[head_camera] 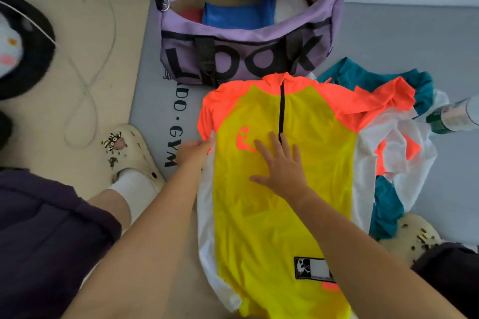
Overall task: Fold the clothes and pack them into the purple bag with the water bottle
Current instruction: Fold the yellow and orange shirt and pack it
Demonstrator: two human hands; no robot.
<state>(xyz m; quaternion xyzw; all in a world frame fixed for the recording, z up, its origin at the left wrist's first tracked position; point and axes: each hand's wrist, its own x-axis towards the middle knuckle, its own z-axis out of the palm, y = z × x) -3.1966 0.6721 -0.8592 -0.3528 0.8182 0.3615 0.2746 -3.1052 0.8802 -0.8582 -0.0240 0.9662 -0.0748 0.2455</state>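
Observation:
A yellow jersey (280, 215) with orange shoulders, white sides and a black zip lies spread flat on the grey mat (155, 101). My right hand (280, 163) presses flat on its chest with straight, spread fingers. My left hand (194, 150) grips the jersey's left edge just below the orange sleeve. The purple bag (243, 54) stands open beyond the collar, with a blue folded garment (238, 14) and white cloth inside. The water bottle (451, 116) lies at the right edge.
A heap of teal, white and orange clothes (394, 142) lies right of the jersey. My cream clogs (132, 153) flank the mat, the other clog (412, 235) at right. A white cable (88, 80) loops on the beige floor; a black round object (28, 59) sits far left.

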